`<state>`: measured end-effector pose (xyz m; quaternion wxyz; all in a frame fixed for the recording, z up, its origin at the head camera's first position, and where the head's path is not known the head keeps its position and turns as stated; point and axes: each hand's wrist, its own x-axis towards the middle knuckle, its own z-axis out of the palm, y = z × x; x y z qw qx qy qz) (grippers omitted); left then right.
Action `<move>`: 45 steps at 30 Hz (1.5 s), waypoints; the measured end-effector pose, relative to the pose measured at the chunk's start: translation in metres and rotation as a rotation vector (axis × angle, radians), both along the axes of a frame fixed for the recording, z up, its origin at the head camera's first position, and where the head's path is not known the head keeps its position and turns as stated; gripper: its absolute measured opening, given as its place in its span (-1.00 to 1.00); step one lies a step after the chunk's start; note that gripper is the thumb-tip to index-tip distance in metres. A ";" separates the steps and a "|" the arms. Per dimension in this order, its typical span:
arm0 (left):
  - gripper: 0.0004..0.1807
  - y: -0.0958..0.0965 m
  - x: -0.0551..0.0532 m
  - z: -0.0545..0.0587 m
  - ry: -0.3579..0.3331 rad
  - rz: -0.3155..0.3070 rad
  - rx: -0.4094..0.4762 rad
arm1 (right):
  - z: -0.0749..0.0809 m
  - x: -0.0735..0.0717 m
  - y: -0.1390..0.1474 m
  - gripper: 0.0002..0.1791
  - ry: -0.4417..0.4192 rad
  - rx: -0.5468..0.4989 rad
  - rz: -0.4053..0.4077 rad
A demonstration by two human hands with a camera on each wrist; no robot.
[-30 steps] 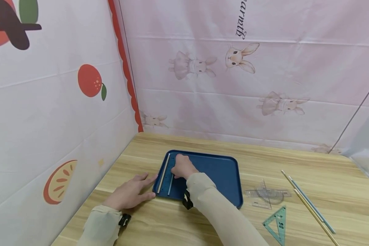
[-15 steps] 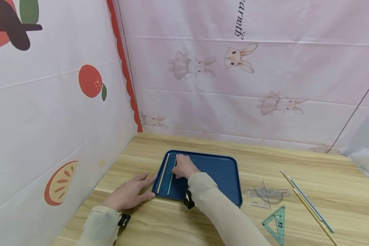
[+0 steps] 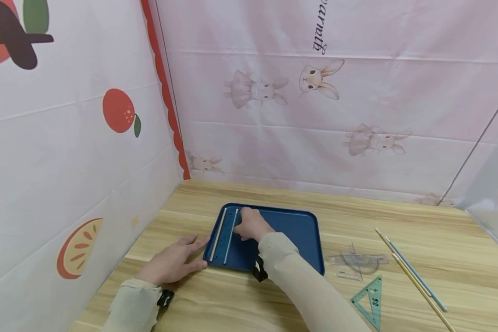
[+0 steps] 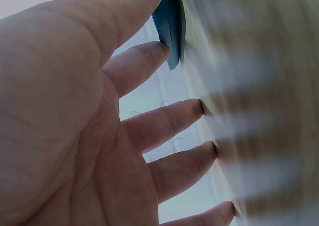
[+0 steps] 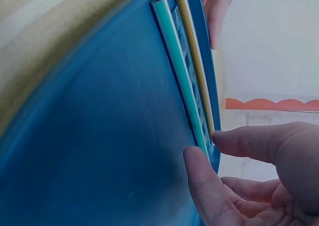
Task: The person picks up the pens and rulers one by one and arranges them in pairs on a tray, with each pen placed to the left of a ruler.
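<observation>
A gold pencil (image 3: 218,235) lies along the left side of a dark blue tray (image 3: 286,240). Beside it are a translucent blue ruler (image 3: 223,237) and a light blue pencil (image 3: 231,237), all roughly parallel. My right hand (image 3: 252,224) is just right of the blue pencil's far half. In the right wrist view, its thumb (image 5: 249,141) and index finger (image 5: 197,161) stand apart on either side of that pencil's end. My left hand (image 3: 172,260) lies at the tray's left edge, fingers spread; in the left wrist view a fingertip (image 4: 162,49) touches the tray's rim.
Right of the tray, clear rulers and a protractor (image 3: 361,262) lie in a pile. A green set square (image 3: 370,302) is nearer the front. Farther right are several gold and blue pencils (image 3: 417,274). Printed cloth walls (image 3: 274,152) border the table's left and back.
My right hand has shifted slightly right from the blue pencil, so more of its far end shows beside the ruler. My left hand stays at the tray's edge.
</observation>
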<state>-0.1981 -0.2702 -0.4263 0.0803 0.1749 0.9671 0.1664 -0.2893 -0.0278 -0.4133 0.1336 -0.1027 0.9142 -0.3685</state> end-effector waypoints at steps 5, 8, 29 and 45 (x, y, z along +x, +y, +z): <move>-0.18 0.000 0.000 0.000 -0.004 0.005 -0.003 | 0.004 0.003 0.007 -0.26 -0.020 -0.016 -0.010; -0.18 0.000 0.000 0.000 -0.006 0.008 -0.002 | 0.006 0.006 0.012 -0.26 -0.027 -0.028 -0.011; -0.18 0.000 0.000 -0.004 0.022 -0.020 -0.001 | 0.016 0.023 0.055 -0.23 0.001 -0.046 -0.018; -0.19 0.001 0.000 -0.005 0.046 -0.033 -0.001 | 0.026 0.039 0.088 -0.24 0.052 -0.047 -0.010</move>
